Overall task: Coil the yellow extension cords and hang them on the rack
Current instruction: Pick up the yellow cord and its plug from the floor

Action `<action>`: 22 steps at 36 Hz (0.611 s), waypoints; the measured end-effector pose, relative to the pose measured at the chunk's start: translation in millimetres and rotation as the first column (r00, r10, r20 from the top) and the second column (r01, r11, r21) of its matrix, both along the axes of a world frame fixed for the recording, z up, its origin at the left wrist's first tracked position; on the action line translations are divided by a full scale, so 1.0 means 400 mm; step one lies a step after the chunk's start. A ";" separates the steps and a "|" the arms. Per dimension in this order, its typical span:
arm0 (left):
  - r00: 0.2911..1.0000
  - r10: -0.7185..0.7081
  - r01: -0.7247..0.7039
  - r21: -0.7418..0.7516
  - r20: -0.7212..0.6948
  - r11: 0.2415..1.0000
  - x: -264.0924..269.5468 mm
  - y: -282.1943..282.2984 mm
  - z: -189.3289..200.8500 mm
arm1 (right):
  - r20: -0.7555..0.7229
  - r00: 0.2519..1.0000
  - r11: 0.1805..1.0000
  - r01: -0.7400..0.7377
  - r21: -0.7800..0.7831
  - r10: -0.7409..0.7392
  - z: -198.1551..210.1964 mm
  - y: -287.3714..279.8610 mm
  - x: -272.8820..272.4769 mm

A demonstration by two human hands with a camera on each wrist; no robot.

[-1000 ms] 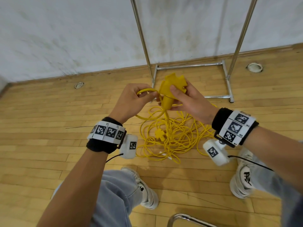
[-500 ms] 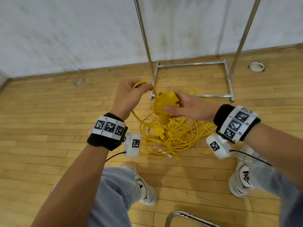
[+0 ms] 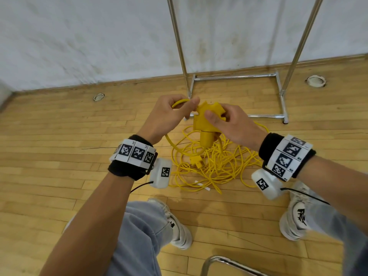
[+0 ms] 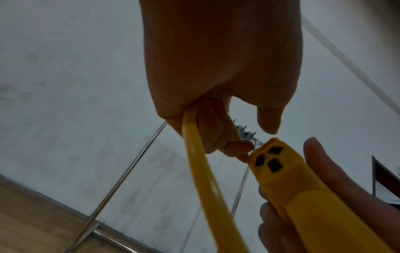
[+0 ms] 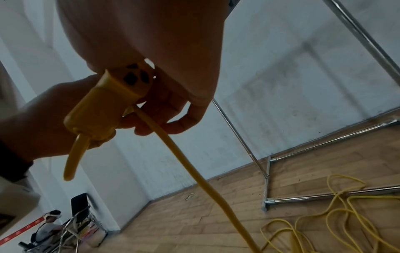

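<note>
A tangled yellow extension cord (image 3: 215, 166) lies heaped on the wooden floor in front of me, with a small yellow plug (image 3: 196, 161) in the pile. My right hand (image 3: 225, 121) grips the cord's big yellow socket head (image 3: 207, 120) (image 4: 288, 184) (image 5: 112, 101), held up over the heap. My left hand (image 3: 175, 114) (image 4: 216, 123) has its fingers curled round a loop of thick yellow cord (image 3: 179, 101) (image 4: 201, 171) just left of the socket. The chrome rack (image 3: 237, 77) stands behind, against the wall.
The rack's two uprights (image 3: 179, 46) rise out of the top of the head view. Round floor sockets (image 3: 99, 97) sit near the wall. My shoes (image 3: 179, 230) stand close to the heap. A curved chrome tube (image 3: 219, 259) is at the bottom edge.
The socket head tipped down half a second ago and is now back up and level with my left hand. Both hands rose slightly and drew closer together.
</note>
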State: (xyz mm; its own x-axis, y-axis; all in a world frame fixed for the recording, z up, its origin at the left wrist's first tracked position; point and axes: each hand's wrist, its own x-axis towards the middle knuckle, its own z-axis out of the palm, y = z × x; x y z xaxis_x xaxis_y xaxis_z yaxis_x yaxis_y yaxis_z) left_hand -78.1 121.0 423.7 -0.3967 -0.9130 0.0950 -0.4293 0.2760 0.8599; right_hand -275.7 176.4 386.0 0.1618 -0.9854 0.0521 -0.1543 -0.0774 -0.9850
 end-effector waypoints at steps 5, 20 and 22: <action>1.000 -0.022 0.020 0.110 0.019 0.994 -0.003 0.005 0.001 | 0.034 0.999 1.000 0.003 0.024 -0.004 0.011 -0.001 0.010; 0.994 -0.111 0.109 0.095 0.020 0.990 -0.034 0.026 -0.001 | 0.075 0.995 0.991 -0.077 0.108 0.069 0.013 -0.005 0.004; 0.998 -0.021 0.028 0.102 -0.066 0.994 -0.042 0.022 0.000 | 0.188 0.979 0.978 -0.117 0.173 0.084 0.011 -0.012 0.001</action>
